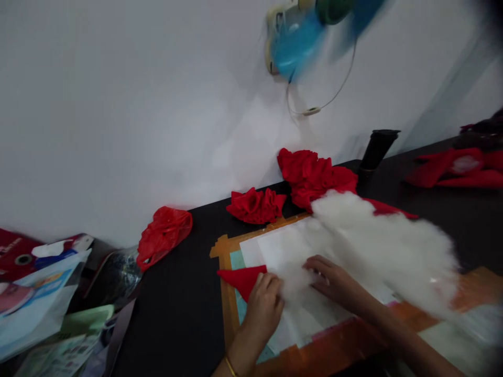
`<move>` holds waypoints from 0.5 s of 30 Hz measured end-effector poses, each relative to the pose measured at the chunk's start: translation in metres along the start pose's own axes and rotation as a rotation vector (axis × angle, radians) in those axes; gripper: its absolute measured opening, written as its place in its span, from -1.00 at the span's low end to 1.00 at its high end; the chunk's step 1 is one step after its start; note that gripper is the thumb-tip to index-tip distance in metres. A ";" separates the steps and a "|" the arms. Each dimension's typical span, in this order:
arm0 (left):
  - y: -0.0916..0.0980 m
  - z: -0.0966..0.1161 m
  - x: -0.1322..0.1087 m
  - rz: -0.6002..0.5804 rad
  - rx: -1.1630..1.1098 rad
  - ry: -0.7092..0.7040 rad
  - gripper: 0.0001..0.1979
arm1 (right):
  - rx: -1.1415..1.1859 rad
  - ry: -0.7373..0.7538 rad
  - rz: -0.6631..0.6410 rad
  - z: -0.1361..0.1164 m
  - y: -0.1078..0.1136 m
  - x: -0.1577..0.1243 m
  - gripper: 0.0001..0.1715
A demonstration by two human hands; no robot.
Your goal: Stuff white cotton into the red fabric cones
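My left hand (264, 306) rests with fingers curled on the edge of a red fabric piece (242, 278) and on a tuft of white stuffing. My right hand (334, 281) lies flat, fingers spread, pressing the near end of a large fluffy mass of white stuffing (377, 246). Both sit on white paper (275, 246) laid over a mat with an orange border (226, 293) on the black table (176, 309). The view is motion-blurred.
Ruffled red fabric pieces (256, 205) (314, 175) lie by the wall, with more red fabric (451, 167) at far right. A red plastic bag (163, 233), a black cylinder (376, 149), and bags and papers (39, 303) at left surround the mat. A blue fan (298, 36) hangs above.
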State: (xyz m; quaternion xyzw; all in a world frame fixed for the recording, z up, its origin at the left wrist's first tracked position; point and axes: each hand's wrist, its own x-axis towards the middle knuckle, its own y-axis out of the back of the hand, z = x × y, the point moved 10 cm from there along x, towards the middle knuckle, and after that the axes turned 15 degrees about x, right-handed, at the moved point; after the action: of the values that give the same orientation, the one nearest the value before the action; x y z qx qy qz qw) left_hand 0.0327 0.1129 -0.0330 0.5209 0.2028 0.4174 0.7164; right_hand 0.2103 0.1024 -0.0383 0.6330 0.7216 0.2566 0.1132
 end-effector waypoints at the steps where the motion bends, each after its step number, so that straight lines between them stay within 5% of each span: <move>1: 0.004 -0.001 -0.003 -0.015 -0.027 0.014 -0.50 | -0.002 0.030 -0.010 -0.008 0.004 -0.004 -0.46; 4: 0.024 -0.007 -0.012 -0.006 -0.126 0.061 -0.35 | -0.042 0.077 0.080 -0.031 0.026 -0.018 -0.30; 7: 0.040 -0.019 -0.014 0.045 -0.220 0.157 -0.51 | -0.084 0.106 0.232 -0.049 0.033 -0.030 -0.43; 12: 0.010 -0.012 0.013 -0.076 -0.214 0.227 -0.72 | -0.141 0.198 0.242 -0.061 -0.037 -0.022 -0.34; 15: -0.016 -0.006 0.025 -0.165 -0.154 0.216 -0.84 | -0.149 0.165 0.257 -0.049 -0.067 -0.011 -0.60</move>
State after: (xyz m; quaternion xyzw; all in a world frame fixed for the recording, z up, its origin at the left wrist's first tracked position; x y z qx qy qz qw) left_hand 0.0488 0.1350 -0.0458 0.3981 0.2882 0.4248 0.7603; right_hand 0.1314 0.0759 -0.0333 0.6867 0.6205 0.3728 0.0664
